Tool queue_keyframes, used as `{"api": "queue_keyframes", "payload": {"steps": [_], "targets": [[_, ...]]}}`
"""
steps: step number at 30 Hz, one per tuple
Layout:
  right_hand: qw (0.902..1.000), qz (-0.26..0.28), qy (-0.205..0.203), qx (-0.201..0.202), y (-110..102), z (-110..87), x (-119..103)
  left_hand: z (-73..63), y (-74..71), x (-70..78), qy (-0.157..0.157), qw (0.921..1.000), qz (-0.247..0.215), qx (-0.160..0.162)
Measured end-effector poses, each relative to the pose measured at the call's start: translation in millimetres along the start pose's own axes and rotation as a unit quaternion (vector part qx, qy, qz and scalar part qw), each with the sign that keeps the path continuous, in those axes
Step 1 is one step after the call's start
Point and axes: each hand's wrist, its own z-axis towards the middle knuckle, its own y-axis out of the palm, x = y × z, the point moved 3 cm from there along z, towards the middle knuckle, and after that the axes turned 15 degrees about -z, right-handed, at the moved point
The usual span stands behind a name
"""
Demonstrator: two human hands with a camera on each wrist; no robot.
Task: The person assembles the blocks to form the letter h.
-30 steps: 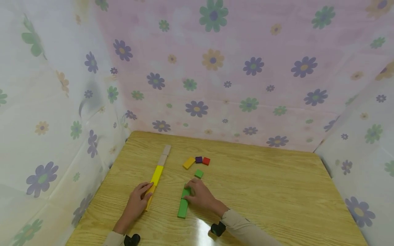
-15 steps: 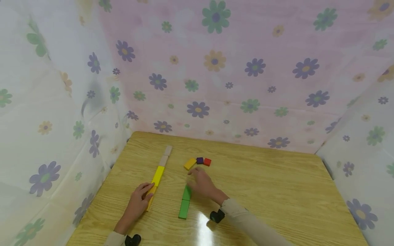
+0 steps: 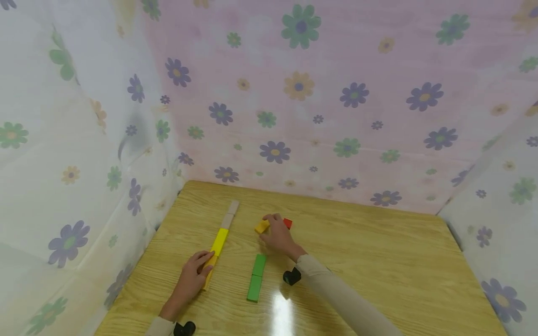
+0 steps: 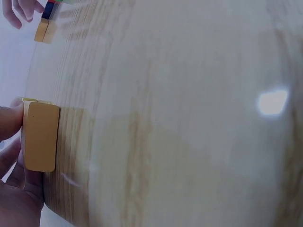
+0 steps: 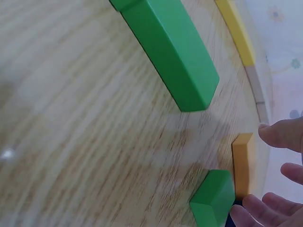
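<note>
My left hand (image 3: pixel 191 276) pinches the orange block (image 3: pixel 208 280) at the near end of a straight row, thumb and fingers on either side of it. Beyond that block lie a yellow block (image 3: pixel 219 242) and two pale wooden blocks (image 3: pixel 228 220). My right hand (image 3: pixel 279 238) hovers at a second orange block (image 3: pixel 262 227), thumb and fingers apart. In the right wrist view, a small green block (image 5: pixel 214 196) and a sliver of a dark block (image 5: pixel 230 220) sit beside it. Two longer green blocks (image 3: pixel 258 265) lie end to end nearer me.
A red block (image 3: pixel 287 223) shows just past the right hand. The wooden table (image 3: pixel 378 270) stretches away to the right. Flowered cloth (image 3: pixel 319 140) hangs around its back and sides.
My right hand has left the long green blocks and moved away from me to the second orange block, now covering the small green and dark ones. The left hand stays put.
</note>
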Motion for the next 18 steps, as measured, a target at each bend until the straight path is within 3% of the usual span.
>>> {"api": "queue_keyframes", "payload": {"steps": [11, 18], "targets": [[0.9987, -0.001, 0.036, -0.035, 12, 11.8, 11, 0.6, 0.9, -1.0, -0.007, 1.0, -0.006, -0.001], [0.9989, -0.009, 0.035, -0.029, 15, 16.9, 10, -0.3, 1.4, 1.0, -0.006, 1.0, -0.006, 0.002]]}}
